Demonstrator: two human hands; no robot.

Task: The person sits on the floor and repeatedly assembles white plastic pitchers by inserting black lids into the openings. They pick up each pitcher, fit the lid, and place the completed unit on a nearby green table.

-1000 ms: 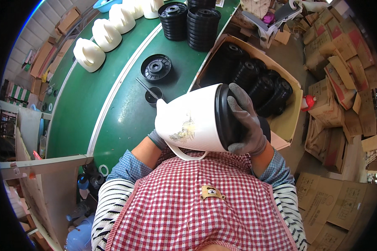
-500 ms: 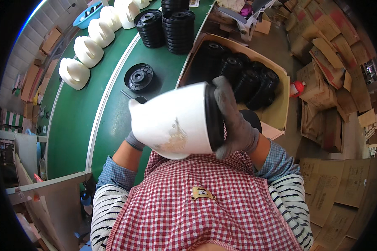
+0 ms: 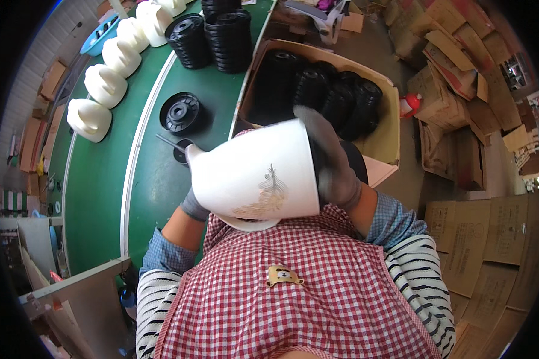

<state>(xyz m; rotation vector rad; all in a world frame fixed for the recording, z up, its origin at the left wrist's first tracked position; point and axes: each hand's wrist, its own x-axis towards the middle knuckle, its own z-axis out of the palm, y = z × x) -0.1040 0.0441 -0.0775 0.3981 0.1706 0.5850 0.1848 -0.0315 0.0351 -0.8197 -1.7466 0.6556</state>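
A white jug (image 3: pixel 257 173) with a gold feather-like print lies on its side in front of my chest, its handle loop below. My left hand (image 3: pixel 194 204), in a grey glove, grips it from behind at the spout end; its fingers are hidden by the jug. My gloved right hand (image 3: pixel 335 158) is slightly blurred and closed around the black round base part (image 3: pixel 318 164) at the jug's bottom end. On the green bench ahead lie a black round base (image 3: pixel 181 113) and a small dark cup-shaped piece with a rod (image 3: pixel 182 151).
White jug tops (image 3: pixel 90 119) stand in a row along the left of the green bench (image 3: pixel 102 191). Stacks of black bases (image 3: pixel 229 45) stand at its far end. An open carton (image 3: pixel 383 140) of black parts sits to the right. Cardboard boxes (image 3: pixel 467 233) pile up further right.
The black part at the jug's bottom end is now mostly covered by my right hand, which has turned around it. The jug has rolled slightly, showing more print. The view has shifted right.
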